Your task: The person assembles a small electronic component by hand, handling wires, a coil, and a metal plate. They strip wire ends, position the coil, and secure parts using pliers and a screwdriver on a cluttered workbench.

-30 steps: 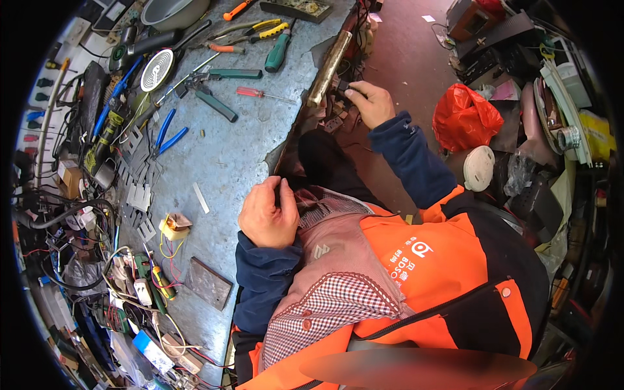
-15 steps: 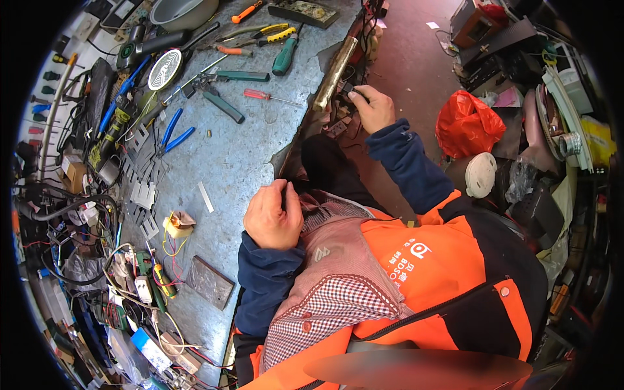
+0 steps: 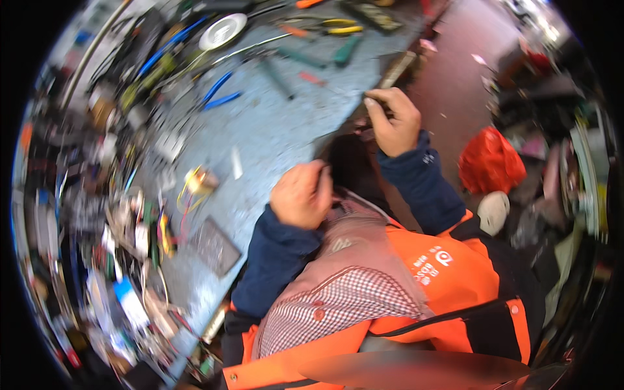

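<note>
My left hand (image 3: pixel 302 196) is closed, its thumb against the curled fingers, just off the workbench's (image 3: pixel 260 143) near edge and above my lap. Whatever may be in its fingers is hidden. Farther out, by the right edge of the bench, my right hand (image 3: pixel 395 120) is in a pinch with the thumb near the fingertips. Blur hides what, if anything, it grips. Nearest to the left hand on the bench top are a pale flat strip (image 3: pixel 236 162) and a dark square plate (image 3: pixel 216 247). A small yellow-wrapped coil (image 3: pixel 201 180) with thin wires lies beyond them.
Blue-handled pliers (image 3: pixel 221 91), a red-handled screwdriver (image 3: pixel 312 78) and a green-handled tool (image 3: pixel 348 51) lie at the far side. Cables and parts crowd the left. On the floor at right are a red plastic bag (image 3: pixel 492 161) and a round whitish lid (image 3: pixel 494 213).
The view has swung, so the bench and both hands appear farther right, with much blur. A small black piece seen at my right fingertips before is no longer distinct.
</note>
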Demonstrator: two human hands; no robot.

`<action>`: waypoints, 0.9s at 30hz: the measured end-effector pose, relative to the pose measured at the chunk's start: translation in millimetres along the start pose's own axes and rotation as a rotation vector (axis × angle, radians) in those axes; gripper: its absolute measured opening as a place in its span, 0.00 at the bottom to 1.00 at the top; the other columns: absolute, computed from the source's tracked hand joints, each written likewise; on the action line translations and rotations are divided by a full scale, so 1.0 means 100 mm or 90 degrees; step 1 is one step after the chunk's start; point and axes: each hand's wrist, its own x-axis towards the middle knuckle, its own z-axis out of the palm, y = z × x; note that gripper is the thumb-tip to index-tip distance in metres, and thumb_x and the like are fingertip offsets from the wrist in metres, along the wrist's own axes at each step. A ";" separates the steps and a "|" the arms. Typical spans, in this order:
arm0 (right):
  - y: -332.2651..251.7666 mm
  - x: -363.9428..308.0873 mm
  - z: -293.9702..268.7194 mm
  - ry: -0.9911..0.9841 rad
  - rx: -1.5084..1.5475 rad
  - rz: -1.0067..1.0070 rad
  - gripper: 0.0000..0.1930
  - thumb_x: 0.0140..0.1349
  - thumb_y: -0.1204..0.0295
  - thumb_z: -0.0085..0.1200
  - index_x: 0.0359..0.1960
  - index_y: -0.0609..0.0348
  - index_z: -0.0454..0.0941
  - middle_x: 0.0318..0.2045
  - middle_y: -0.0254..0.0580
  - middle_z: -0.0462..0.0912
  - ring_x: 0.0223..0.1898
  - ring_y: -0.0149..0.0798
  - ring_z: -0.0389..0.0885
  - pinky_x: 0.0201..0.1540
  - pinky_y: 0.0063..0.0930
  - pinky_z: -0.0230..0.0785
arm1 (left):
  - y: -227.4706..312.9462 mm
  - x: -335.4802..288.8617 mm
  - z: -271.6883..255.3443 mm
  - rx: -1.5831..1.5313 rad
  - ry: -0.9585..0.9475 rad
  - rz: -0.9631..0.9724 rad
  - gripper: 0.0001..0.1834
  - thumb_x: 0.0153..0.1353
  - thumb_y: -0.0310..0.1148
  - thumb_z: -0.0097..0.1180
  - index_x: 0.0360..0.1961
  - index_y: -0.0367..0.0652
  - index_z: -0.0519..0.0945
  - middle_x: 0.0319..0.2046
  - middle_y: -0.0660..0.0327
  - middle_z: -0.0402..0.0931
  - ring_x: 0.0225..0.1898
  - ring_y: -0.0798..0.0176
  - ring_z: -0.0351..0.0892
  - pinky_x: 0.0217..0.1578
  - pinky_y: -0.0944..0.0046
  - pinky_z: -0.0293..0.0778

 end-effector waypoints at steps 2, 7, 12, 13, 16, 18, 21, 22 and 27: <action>-0.33 -0.01 0.19 -0.071 0.068 -0.025 0.06 0.64 0.82 0.67 0.42 0.63 0.88 0.31 0.45 0.85 0.31 0.40 0.84 0.36 0.30 0.75 | 0.02 -0.01 -0.02 -0.010 -0.001 0.006 0.07 0.63 0.28 0.68 0.42 0.42 0.86 0.30 0.51 0.83 0.33 0.44 0.85 0.34 0.51 0.80; -0.73 0.08 0.61 -0.310 0.134 -0.101 0.06 0.65 0.80 0.67 0.43 0.64 0.88 0.33 0.45 0.85 0.32 0.41 0.84 0.36 0.30 0.75 | 0.29 -0.13 -0.45 -0.130 -0.153 -0.067 0.10 0.63 0.29 0.68 0.45 0.41 0.86 0.37 0.53 0.83 0.40 0.45 0.85 0.41 0.54 0.81; -0.88 0.17 0.89 -0.402 0.145 -0.225 0.06 0.65 0.77 0.67 0.42 0.63 0.88 0.33 0.48 0.85 0.33 0.47 0.86 0.36 0.34 0.76 | 0.20 0.07 -1.64 0.038 0.113 -0.094 0.09 0.59 0.26 0.72 0.41 0.42 0.87 0.41 0.55 0.86 0.42 0.47 0.85 0.45 0.53 0.80; -0.94 0.21 0.97 -0.424 0.131 -0.246 0.06 0.65 0.76 0.67 0.43 0.61 0.87 0.34 0.48 0.85 0.34 0.51 0.86 0.36 0.37 0.77 | 0.02 0.12 -1.82 0.145 0.119 -0.066 0.10 0.59 0.26 0.72 0.42 0.42 0.88 0.42 0.55 0.86 0.44 0.47 0.84 0.46 0.54 0.80; -1.04 0.33 1.31 -0.435 0.133 -0.341 0.07 0.64 0.75 0.67 0.43 0.59 0.87 0.35 0.45 0.86 0.34 0.52 0.86 0.37 0.39 0.78 | -0.60 0.24 -2.07 0.226 0.084 0.043 0.13 0.58 0.28 0.74 0.44 0.42 0.88 0.45 0.57 0.86 0.49 0.48 0.84 0.50 0.55 0.79; -1.04 0.35 1.52 -0.435 0.123 -0.394 0.09 0.64 0.73 0.68 0.44 0.57 0.86 0.36 0.43 0.85 0.37 0.51 0.86 0.39 0.41 0.80 | -0.79 0.24 -2.07 0.204 0.028 0.064 0.15 0.57 0.29 0.75 0.46 0.42 0.89 0.49 0.56 0.85 0.51 0.47 0.83 0.52 0.54 0.79; -1.03 0.32 1.76 -0.453 0.084 -0.475 0.10 0.62 0.72 0.70 0.44 0.55 0.85 0.36 0.40 0.84 0.40 0.50 0.86 0.40 0.41 0.80 | -0.93 0.09 -2.01 0.216 0.009 0.023 0.22 0.55 0.31 0.78 0.51 0.40 0.88 0.56 0.52 0.85 0.59 0.46 0.84 0.60 0.53 0.79; -1.03 0.32 1.81 -0.442 0.093 -0.485 0.10 0.61 0.73 0.70 0.44 0.56 0.86 0.36 0.41 0.84 0.39 0.50 0.86 0.40 0.41 0.80 | -0.97 0.10 -2.01 0.217 0.002 0.034 0.22 0.55 0.32 0.78 0.52 0.41 0.87 0.56 0.53 0.85 0.58 0.46 0.84 0.58 0.52 0.80; -1.03 0.26 1.96 -0.440 0.110 -0.525 0.12 0.59 0.76 0.72 0.44 0.58 0.86 0.36 0.42 0.84 0.38 0.50 0.86 0.40 0.40 0.80 | -1.10 0.01 -1.89 0.198 -0.026 0.024 0.24 0.56 0.33 0.77 0.54 0.43 0.86 0.56 0.55 0.84 0.55 0.45 0.84 0.55 0.51 0.81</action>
